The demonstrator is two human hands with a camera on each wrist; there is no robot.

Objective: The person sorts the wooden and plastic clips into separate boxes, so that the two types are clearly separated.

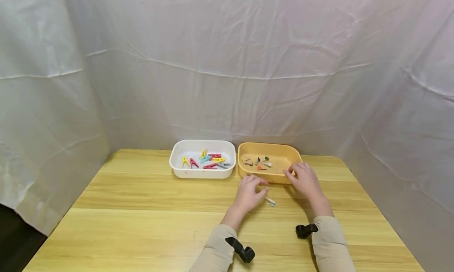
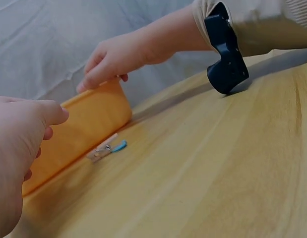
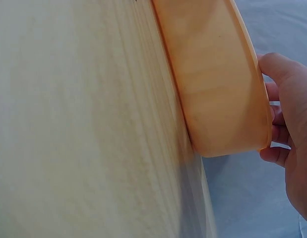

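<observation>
Surface (image 1: 142,224) of pale wood carries, nearest, a small clip (image 1: 270,201) at 3 o'clock of the left hand (image 1: 248,193), whose fingers hang relaxed, grasping nothing. Beyond, the right hand (image 1: 304,178) curls its fingers over the orange tray (image 1: 280,153) rim at 5 o'clock. Advisable: steady the tray, pinch the clip by its ends. The white tray (image 1: 177,155) lies at 9 o'clock.

Two tubs on the desk (image 1: 142,209): one white tub (image 1: 177,166), one orange tub (image 1: 244,173). About eight bright plastic pegs (image 1: 210,161) in the white one, hard to count exactly since they overlap. Roughly six small clips (image 1: 260,163) in the orange one, too tiny to be sure. One lone small clip (image 1: 270,201) lying loose on the wood. Two hands, two black wrist mounts.
</observation>
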